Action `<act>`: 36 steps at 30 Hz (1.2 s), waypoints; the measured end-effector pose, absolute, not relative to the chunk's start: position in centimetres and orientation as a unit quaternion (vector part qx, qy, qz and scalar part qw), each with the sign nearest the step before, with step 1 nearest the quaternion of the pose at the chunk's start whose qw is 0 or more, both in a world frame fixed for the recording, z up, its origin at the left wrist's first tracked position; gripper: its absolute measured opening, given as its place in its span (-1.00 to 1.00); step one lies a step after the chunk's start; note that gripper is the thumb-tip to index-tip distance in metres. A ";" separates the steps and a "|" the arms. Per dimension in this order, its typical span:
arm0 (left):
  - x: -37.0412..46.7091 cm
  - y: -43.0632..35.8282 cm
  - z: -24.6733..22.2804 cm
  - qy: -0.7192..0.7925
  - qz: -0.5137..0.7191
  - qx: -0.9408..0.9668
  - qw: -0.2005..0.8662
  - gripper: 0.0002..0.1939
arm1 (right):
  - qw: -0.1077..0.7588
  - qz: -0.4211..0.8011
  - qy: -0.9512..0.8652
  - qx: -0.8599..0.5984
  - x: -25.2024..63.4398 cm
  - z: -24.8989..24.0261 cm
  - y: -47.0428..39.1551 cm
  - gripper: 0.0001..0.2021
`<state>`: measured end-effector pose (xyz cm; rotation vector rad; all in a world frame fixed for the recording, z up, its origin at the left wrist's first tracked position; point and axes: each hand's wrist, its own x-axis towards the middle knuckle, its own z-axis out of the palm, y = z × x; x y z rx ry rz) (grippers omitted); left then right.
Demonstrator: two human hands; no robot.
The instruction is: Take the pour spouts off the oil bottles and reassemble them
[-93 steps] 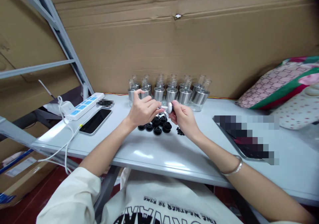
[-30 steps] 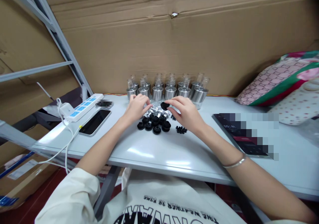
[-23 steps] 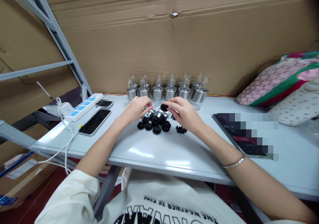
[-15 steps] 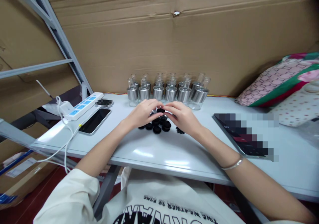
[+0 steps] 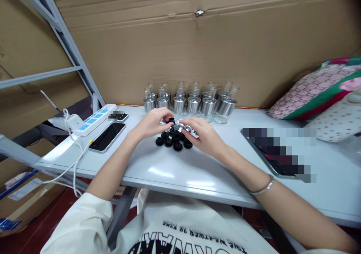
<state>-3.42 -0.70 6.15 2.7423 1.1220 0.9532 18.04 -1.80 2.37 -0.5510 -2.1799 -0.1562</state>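
Note:
My left hand (image 5: 155,123) pinches a black cap (image 5: 170,121) between thumb and fingers, just above a heap of similar black caps (image 5: 168,142) on the table. Close by on the right, my right hand (image 5: 204,135) has its thumb and fingers closed around a small shiny silver piece (image 5: 185,127), partly hidden by the fingers. Other shiny silver bits (image 5: 176,126) show between both hands. Behind them stand several glass bottles with brushed-metal sleeves (image 5: 193,105), upright in rows with narrow open necks.
On the left lie a phone (image 5: 108,137), a white power strip (image 5: 96,120) with cables and a small dark device (image 5: 122,117). A tablet-like device (image 5: 270,160), partly blurred, rests on the right, near patterned cushions or bags (image 5: 316,90). Cardboard (image 5: 197,50) lines the back.
My hands have moved apart from touching fingertips. The left went left and up and now shows a black cap in its pinch; the right uncovers more of the heap and silver pieces.

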 end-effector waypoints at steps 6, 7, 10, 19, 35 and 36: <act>-4.5 -0.5 6.4 0.453 0.177 0.867 0.110 -0.92 | 0.410 -0.074 -0.875 -0.246 18.6 2.4 -1.1 -0.80; -4.5 -0.4 6.2 0.458 0.157 0.868 0.108 -0.93 | 0.404 -0.078 -0.877 -0.250 18.7 2.4 -1.1 -0.80; -4.6 -0.2 5.8 0.456 0.126 0.874 0.111 -0.94 | 0.381 -0.081 -0.882 -0.267 18.8 2.5 -1.0 -0.80; -4.5 0.3 5.4 0.449 0.143 0.875 0.106 -0.88 | 0.368 -0.096 -0.878 -0.291 18.9 2.8 -1.0 -0.81; -4.8 0.0 5.9 0.454 0.115 0.877 0.110 -0.82 | 0.322 -0.096 -0.886 -0.320 19.3 2.9 -0.5 -0.83; -4.8 0.1 5.8 0.455 0.113 0.876 0.111 -0.82 | 0.320 -0.096 -0.886 -0.320 19.3 2.9 -0.5 -0.84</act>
